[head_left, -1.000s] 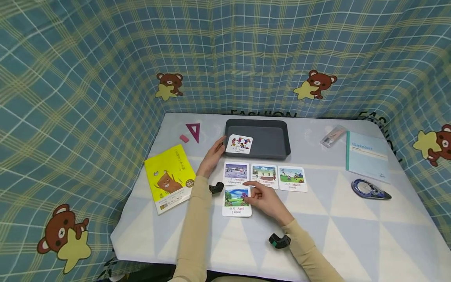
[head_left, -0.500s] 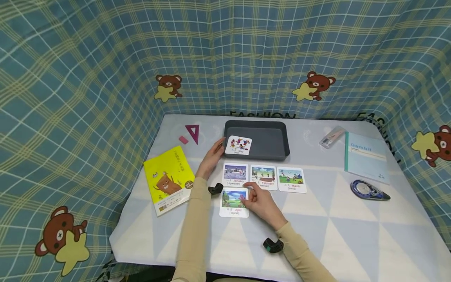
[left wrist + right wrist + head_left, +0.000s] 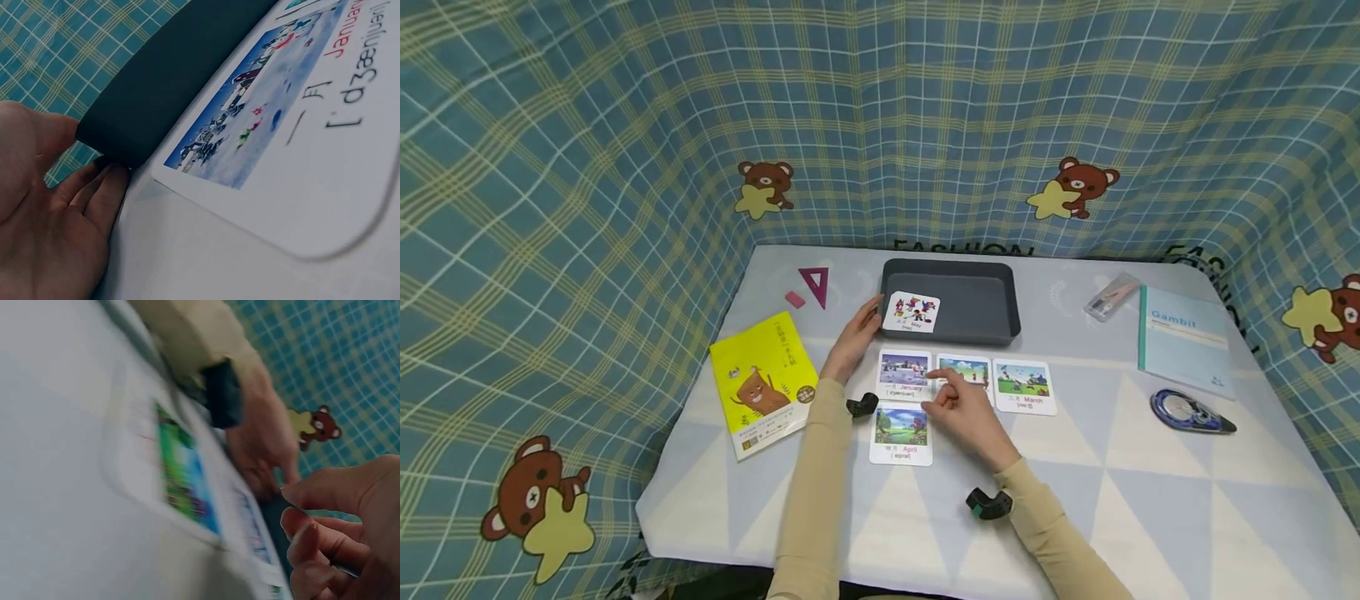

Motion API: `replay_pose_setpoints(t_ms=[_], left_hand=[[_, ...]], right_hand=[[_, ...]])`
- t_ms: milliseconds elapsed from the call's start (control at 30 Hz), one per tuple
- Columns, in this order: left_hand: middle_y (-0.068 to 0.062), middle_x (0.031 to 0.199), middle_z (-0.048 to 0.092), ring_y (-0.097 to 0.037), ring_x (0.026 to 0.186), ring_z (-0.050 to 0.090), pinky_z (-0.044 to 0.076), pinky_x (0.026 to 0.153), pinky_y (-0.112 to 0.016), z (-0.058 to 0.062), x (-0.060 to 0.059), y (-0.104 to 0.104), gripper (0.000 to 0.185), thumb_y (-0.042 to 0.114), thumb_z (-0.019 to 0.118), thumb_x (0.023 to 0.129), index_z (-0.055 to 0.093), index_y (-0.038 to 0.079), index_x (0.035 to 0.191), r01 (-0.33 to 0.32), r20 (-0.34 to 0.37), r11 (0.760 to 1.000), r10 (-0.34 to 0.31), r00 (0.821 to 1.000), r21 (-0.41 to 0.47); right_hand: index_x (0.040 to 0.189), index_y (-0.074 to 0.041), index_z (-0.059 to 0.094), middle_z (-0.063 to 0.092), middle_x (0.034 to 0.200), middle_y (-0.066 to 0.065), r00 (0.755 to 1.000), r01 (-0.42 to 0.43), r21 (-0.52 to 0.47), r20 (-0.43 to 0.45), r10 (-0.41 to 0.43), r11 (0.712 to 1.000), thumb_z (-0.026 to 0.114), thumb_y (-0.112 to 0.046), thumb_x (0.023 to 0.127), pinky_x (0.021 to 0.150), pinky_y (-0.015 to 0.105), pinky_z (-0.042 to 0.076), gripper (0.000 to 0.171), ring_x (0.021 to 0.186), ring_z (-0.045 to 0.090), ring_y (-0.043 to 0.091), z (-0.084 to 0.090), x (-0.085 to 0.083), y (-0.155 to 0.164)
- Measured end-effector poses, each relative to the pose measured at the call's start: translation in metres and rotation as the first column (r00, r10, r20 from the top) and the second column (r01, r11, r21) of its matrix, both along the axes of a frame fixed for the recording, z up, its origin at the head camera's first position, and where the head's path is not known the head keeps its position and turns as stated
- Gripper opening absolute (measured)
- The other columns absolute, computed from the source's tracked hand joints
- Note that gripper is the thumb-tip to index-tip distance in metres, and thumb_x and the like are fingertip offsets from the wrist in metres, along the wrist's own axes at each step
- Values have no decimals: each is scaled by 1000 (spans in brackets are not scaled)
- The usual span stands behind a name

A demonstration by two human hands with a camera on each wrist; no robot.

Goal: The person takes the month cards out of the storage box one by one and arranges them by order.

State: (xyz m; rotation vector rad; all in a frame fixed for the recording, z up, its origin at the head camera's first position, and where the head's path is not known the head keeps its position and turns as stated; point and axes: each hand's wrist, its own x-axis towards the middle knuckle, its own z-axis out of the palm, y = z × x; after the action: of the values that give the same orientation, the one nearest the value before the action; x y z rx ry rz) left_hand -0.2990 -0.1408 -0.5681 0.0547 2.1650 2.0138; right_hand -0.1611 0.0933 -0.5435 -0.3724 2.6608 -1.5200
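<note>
The left hand (image 3: 852,341) lay relaxed, fingers straight, fingertips touching the tray (image 3: 992,287) corner beside the January card (image 3: 904,374). The right hand (image 3: 967,410), fingers loosely curled and holding nothing, hovered over the February card (image 3: 967,367), just right of the April card (image 3: 901,433).

The April card (image 3: 901,433), white with rounded corners and a bright landscape picture above its red word, lies flat and face up on the table, just below the January card (image 3: 904,374), edges nearly touching.
</note>
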Motion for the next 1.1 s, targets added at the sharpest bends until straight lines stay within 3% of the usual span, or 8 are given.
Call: replay_pose_setpoints(t_ms=[167, 300, 433, 567, 833, 1100], left_hand=[[-7, 163, 35, -22, 149, 32, 29, 122, -36, -1, 2, 0, 49, 20, 49, 109, 41, 27, 157, -6, -1, 1000, 6, 1000, 14], [-8, 163, 34, -21, 150, 31, 30, 121, -35, -5, 4, 1, 48, 20, 49, 109, 43, 28, 156, -18, 20, 1000, 17, 1000, 18], [-9, 163, 34, -21, 150, 31, 30, 121, -37, -5, 3, 1, 47, 20, 49, 109, 44, 30, 155, -22, 12, 1000, 22, 1000, 7], [-9, 163, 34, -22, 149, 32, 30, 121, -38, -2, 2, 1, 47, 21, 49, 109, 44, 30, 155, -20, -10, 1000, 20, 1000, 4], [-10, 164, 31, -22, 150, 29, 29, 122, -37, 1, 3, 4, 48, 20, 48, 110, 42, 28, 157, 5, -14, 1000, -5, 1000, 15], [-9, 165, 31, -22, 151, 28, 30, 121, -37, -1, 2, 3, 48, 21, 49, 109, 43, 29, 156, -10, 3, 1000, 10, 1000, 4]], right_hand=[[138, -14, 56, 70, 89, 1, 996, 58, -79, 65, -53, 995, 78, -25, 91, 76, 37, 52, 53, 81, 64, 20, 27, -48, 15], [141, -11, 52, 66, 101, 9, 989, 80, -132, 132, -63, 988, 78, -28, 92, 82, 45, 51, 58, 95, 63, 30, 33, -87, 22], [145, -5, 47, 62, 104, 11, 984, 87, -87, 162, -72, 992, 76, -26, 93, 83, 47, 50, 62, 100, 61, 38, 26, -124, 22], [148, -5, 43, 59, 109, 15, 978, 95, 28, 186, -99, 995, 78, -28, 92, 82, 47, 49, 70, 97, 58, 36, 17, -150, 17], [149, -7, 46, 59, 116, 20, 983, 127, 319, 85, -162, 939, 82, -39, 87, 85, 58, 51, 79, 102, 59, 37, 10, -156, 4], [148, -10, 43, 56, 111, 16, 981, 175, 246, 38, -190, 953, 83, -29, 87, 77, 53, 48, 76, 92, 56, 34, 6, -152, 1]])
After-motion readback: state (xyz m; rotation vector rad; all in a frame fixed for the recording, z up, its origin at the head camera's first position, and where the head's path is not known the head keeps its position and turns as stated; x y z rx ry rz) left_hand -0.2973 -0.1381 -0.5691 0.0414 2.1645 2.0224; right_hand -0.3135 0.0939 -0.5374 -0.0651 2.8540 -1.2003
